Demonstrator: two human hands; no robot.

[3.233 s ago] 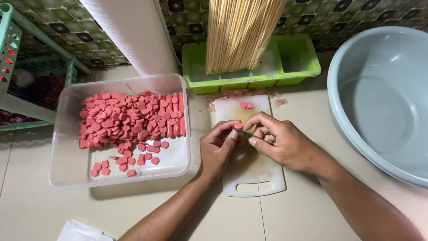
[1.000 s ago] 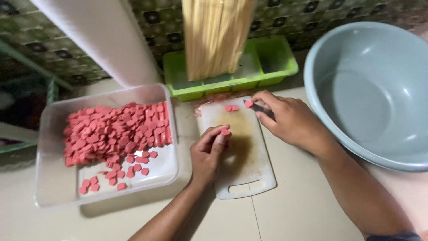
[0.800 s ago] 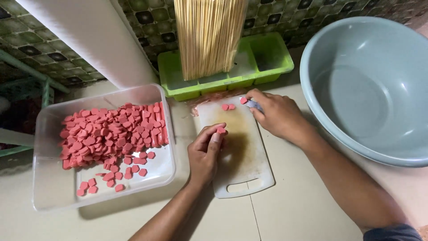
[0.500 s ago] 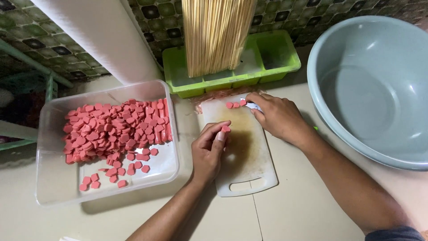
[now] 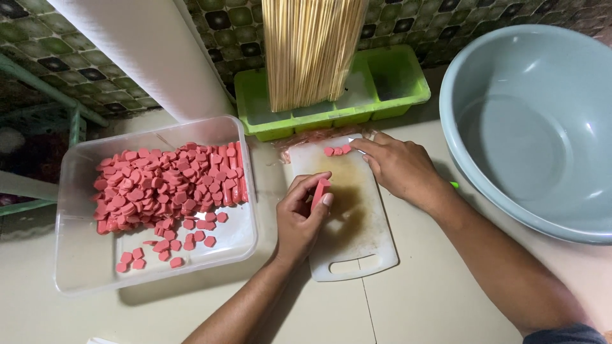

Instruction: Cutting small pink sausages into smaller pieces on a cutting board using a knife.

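Observation:
My left hand rests on a white cutting board and pinches a short pink sausage piece upright between thumb and fingers. My right hand lies at the board's far right corner, fingers closed over a small knife whose blade tip just shows. Its fingertips reach toward a few pink sausage slices at the board's top edge. A clear plastic tub to the left holds several pink sausage slices.
A green compartment tray behind the board holds a bundle of bamboo skewers. A large grey-blue basin stands at the right. A white pipe rises at the back left beside a green rack.
My right hand moved from the board's middle to its far right corner. My left hand stayed on the board with the sausage piece, now held more upright.

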